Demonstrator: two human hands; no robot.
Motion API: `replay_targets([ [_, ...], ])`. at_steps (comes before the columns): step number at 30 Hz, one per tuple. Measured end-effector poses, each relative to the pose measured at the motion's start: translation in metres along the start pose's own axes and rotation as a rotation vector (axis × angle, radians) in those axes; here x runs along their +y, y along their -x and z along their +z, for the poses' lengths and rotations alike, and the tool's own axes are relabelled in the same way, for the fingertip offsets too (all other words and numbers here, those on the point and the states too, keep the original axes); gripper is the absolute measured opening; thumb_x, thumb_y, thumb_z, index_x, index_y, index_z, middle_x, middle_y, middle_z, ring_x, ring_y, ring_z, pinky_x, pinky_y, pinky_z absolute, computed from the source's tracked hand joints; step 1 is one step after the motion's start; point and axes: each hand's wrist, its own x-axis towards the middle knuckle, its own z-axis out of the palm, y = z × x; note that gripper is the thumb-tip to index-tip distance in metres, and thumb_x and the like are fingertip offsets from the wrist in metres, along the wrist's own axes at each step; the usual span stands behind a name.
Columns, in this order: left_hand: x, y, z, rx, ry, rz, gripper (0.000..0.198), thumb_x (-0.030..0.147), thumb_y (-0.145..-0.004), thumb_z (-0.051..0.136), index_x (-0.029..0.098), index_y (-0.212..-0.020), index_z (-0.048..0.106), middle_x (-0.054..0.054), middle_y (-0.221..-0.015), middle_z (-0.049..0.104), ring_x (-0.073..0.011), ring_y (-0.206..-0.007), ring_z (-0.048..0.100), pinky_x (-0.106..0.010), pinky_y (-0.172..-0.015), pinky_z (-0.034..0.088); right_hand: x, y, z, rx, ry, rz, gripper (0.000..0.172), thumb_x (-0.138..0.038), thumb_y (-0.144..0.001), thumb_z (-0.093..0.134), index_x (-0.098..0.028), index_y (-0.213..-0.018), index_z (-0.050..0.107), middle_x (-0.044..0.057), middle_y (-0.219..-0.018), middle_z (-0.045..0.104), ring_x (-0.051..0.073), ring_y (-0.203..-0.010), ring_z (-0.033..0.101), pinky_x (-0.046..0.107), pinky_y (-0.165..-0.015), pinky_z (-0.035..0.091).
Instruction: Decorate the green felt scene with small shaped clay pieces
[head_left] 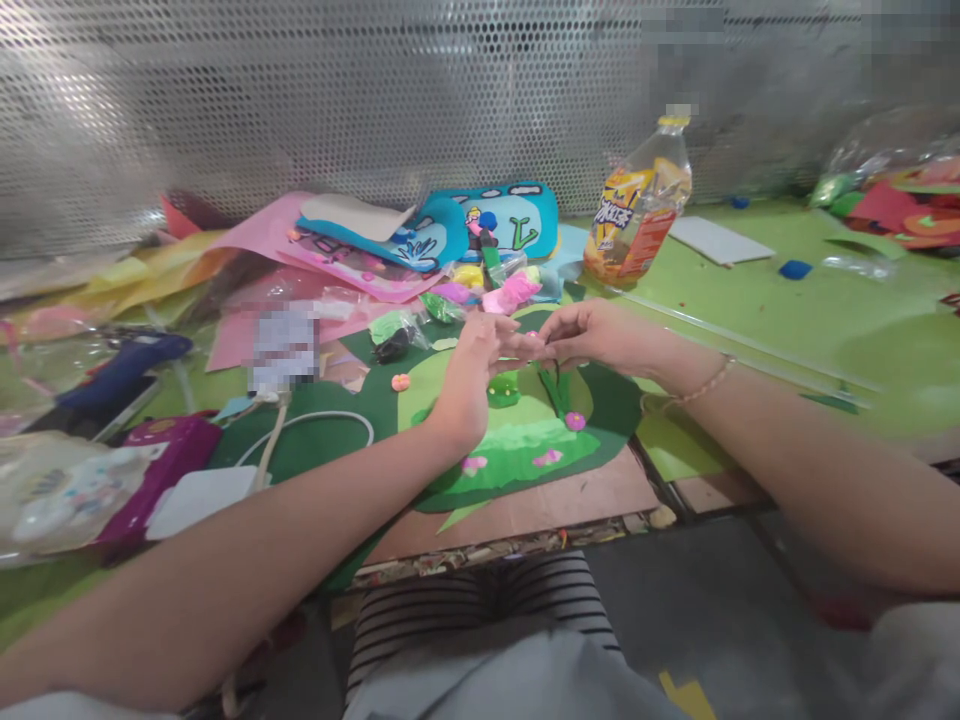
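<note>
Over the green craft picture (525,455), my two hands meet at the fingertips. My left hand (487,350) reaches in with its fingers stretched out to the right. Against those fingertips, my right hand (589,335) is closed in a pinch; what it holds is too small to make out. A speck of pink shows between the hands. The picture has light and dark green layers, a pink flower (575,421) with a green stem below my right hand, and pink shapes (474,465) along its lower part. An orange-pink flower (401,382) lies at its left edge.
Behind the hands lie bagged clay pieces (514,290) and blue craft pictures (480,225). A drink bottle (637,205) stands at the back right, near a white board (720,241). Leftward are a white charger (202,500) with a cable and a purple pack (161,460). Perforated metal (375,110) rises behind.
</note>
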Motion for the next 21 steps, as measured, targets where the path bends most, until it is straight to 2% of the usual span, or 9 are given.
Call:
replay_targets([
  [7,0.0014,0.0004,0.0012,0.02,-0.017,-0.022,0.032,0.051,-0.087,0.033,0.021,-0.089,0.044,-0.005,-0.087,0.067,-0.0181,-0.088,0.063,-0.035,-0.081,0.046,-0.0021,0.0013,-0.0002,-0.032,0.015,0.035,0.013,-0.026,-0.065,0.072,-0.021,-0.073,0.063,-0.001,-0.07,0.066,0.011,-0.065,0.061,0.024,-0.062,0.052],
  [21,0.001,-0.0004,0.0008,-0.002,-0.003,-0.008,0.03,0.048,-0.088,0.031,0.021,-0.089,0.043,-0.005,-0.086,0.067,-0.0172,-0.086,0.064,-0.035,-0.082,0.046,-0.0015,0.0016,-0.0011,-0.027,0.02,0.023,0.011,-0.024,-0.065,0.072,-0.022,-0.072,0.064,-0.002,-0.069,0.066,0.011,-0.064,0.061,0.025,-0.061,0.051],
])
